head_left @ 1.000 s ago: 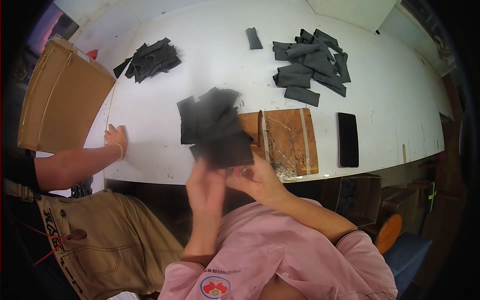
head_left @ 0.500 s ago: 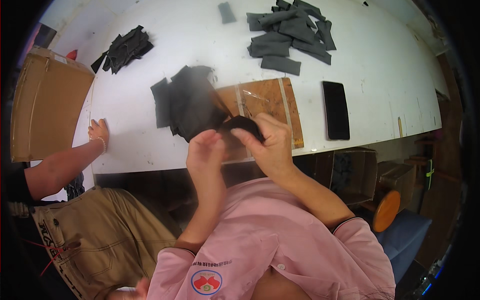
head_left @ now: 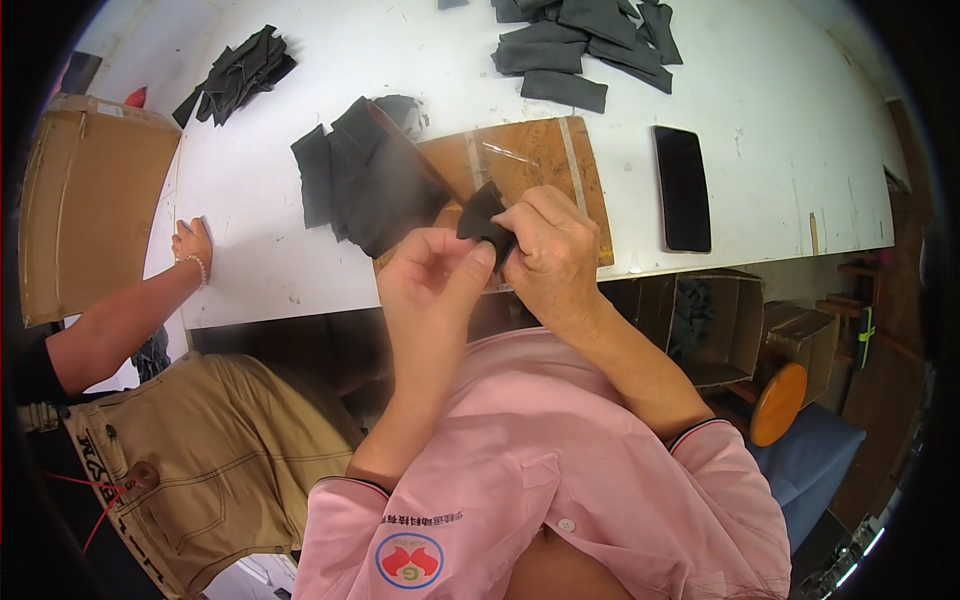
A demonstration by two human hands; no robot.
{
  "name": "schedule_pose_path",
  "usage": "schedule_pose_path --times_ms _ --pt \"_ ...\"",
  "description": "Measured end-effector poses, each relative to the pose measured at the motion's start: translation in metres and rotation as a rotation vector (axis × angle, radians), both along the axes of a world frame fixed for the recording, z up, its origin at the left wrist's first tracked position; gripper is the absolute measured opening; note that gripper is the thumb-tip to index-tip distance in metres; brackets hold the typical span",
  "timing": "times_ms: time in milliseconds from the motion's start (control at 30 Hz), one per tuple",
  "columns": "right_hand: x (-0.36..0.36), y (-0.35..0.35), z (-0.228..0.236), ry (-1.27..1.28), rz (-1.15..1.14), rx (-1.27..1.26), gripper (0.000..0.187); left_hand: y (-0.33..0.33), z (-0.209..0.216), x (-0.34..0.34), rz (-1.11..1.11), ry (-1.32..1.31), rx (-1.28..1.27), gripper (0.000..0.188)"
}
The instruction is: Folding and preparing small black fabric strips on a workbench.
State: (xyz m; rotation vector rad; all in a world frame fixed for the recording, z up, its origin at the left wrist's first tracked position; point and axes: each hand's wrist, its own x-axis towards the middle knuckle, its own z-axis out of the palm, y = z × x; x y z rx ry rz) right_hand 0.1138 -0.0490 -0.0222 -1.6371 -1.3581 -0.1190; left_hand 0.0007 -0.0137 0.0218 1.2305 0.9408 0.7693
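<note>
A small black fabric piece [head_left: 482, 216] is pinched between my two hands over the near edge of the table. My left hand [head_left: 432, 275] grips its lower left side with thumb and fingers. My right hand [head_left: 552, 250] is closed on its right side, the fingers curled. Behind them lies a brown board [head_left: 535, 160] with pale tape strips. A narrow brown strip [head_left: 420, 155] slants from its left part toward the fabric; whether it touches the piece I cannot tell. Left of the board is a heap of dark fabric pieces [head_left: 355, 185].
A pile of flat grey fabric pieces [head_left: 560, 50] is at the back, a smaller black pile [head_left: 245, 75] at the far left. A black phone [head_left: 682, 190] lies on the right. Another person's hand [head_left: 192, 240] rests on the table's left edge beside a cardboard box [head_left: 100, 210].
The fabric piece now stands up between my fingertips instead of being bunched in my right hand. My left hand has moved right and grips it. The whole view has shifted slightly.
</note>
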Motion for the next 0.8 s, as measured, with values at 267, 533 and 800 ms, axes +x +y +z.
schedule_pose_path --times_ms 267,533,800 --pt "0.005 -0.004 -0.004 -0.148 -0.033 -0.02 0.013 -0.009 -0.009 0.003 0.049 0.321 0.343 0.009" --pt "0.011 -0.008 -0.006 -0.363 -0.082 -0.077 0.013 -0.006 -0.017 0.009 0.027 0.606 0.705 0.012" --pt "0.014 -0.009 -0.015 -0.291 -0.028 -0.061 0.01 0.013 -0.029 0.008 0.086 -0.082 -0.355 0.008"
